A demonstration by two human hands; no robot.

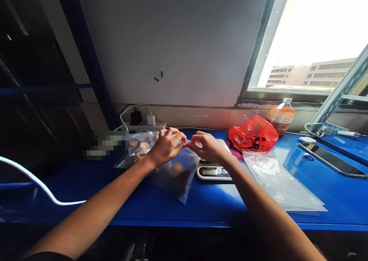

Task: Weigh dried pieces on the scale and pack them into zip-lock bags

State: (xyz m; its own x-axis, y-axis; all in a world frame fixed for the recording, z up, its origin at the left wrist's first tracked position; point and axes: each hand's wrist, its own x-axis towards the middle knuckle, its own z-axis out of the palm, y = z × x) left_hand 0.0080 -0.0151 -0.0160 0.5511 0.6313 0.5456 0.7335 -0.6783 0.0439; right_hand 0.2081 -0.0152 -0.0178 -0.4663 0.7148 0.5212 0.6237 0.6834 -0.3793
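My left hand (167, 146) and my right hand (207, 146) meet over the blue table, each pinching the top edge of a clear plastic bag (184, 176). The bag hangs below my fingers, with a roundish, tan piece and something darker inside. Behind my right hand is a white digital scale (214, 172), its display facing me; my hand and forearm cover part of it. To the left of the bag, partly behind my left hand, lie other clear bags (138, 146) holding several light brown, rounded pieces.
A red plastic bag (253, 134) sits at the back right, beside an orange drink bottle (283, 116). Flat clear bags (278, 180) lie right of my right forearm. Farther right is a phone (332, 159). A power strip (149, 125) with chargers stands against the wall; a white cable (46, 188) curves at left.
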